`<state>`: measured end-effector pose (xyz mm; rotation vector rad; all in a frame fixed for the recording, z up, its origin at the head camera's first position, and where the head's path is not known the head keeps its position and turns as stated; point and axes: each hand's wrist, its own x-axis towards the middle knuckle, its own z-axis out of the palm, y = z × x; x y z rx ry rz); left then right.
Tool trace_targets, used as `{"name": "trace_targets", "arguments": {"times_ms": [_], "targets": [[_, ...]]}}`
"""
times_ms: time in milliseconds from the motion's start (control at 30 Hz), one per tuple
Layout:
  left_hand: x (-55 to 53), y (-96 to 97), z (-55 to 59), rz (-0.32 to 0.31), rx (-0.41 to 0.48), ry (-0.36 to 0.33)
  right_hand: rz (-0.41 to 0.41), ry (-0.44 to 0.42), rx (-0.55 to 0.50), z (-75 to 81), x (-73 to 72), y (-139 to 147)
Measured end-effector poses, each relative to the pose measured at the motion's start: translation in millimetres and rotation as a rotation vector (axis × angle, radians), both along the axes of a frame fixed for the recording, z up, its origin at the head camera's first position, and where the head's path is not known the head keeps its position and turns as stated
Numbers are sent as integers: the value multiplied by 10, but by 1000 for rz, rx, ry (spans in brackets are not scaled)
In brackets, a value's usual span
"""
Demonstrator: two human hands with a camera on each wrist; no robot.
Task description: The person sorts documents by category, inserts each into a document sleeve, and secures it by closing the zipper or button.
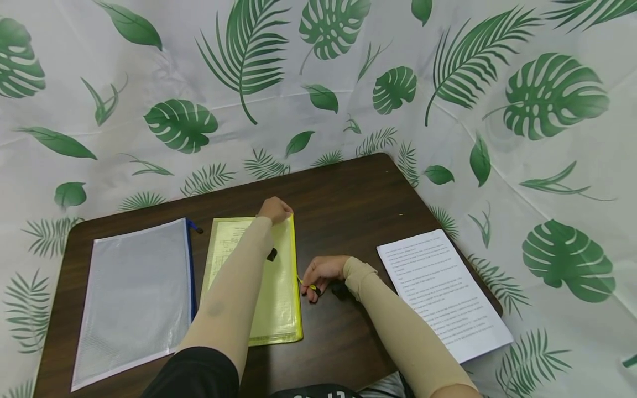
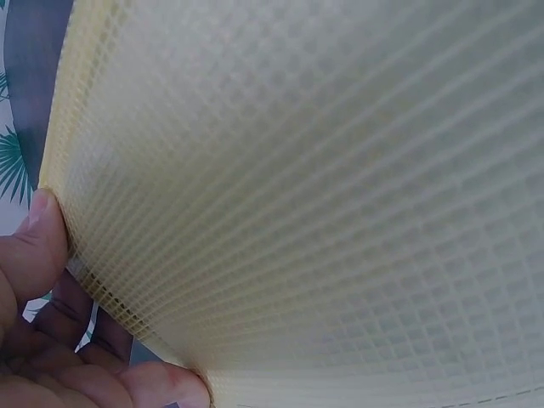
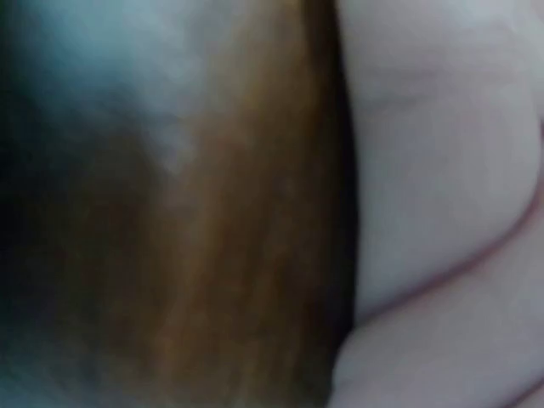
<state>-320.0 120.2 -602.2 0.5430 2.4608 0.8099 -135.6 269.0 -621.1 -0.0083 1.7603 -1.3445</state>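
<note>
A yellow mesh zipper pouch (image 1: 276, 309) lies flat on the table with printed paper showing through it. My left hand (image 1: 275, 210) holds its far right corner; in the left wrist view, the thumb (image 2: 38, 242) and fingers grip the edge of the mesh (image 2: 297, 212). Beside the pouch's right edge, my right hand (image 1: 324, 271) pinches a small yellow and black zipper pull (image 1: 314, 288), about midway along that side. The right wrist view is blurred and shows only curled fingers (image 3: 442, 195) over brown tabletop.
A clear mesh pouch (image 1: 139, 293) with a blue zipper edge lies on the left, its blue tab (image 1: 195, 226) sticking out at the far corner. A stack of printed paper (image 1: 443, 293) is on the right, overhanging the dark wooden table (image 1: 343, 204). Behind hangs a leaf-patterned cloth (image 1: 278, 127).
</note>
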Motion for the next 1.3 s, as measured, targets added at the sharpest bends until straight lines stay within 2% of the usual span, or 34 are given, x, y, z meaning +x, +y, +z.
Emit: {"name": "trace_targets", "arguments": {"times_ms": [100,433,633,700,933,1200,1300], "targets": [[15,-13,26,-9,5,2,27,13,15,11,22,-14],[-16,15,-20,-7,1,2,8,-4,1,-3,27,-4],[-30,21,-11,-12,-5,-21,5,-13,-7,-15,27,4],[-30,15,-1,-23,-1,-6,2,-10,-5,-15,28,2],[28,-39,53,1,-5,-39,7,-6,-16,-10,32,-36],[104,-35,88,2,10,9,136,6,8,-17,95,-52],[97,-20,82,0,11,17,135,14,13,-8,111,-49]]}}
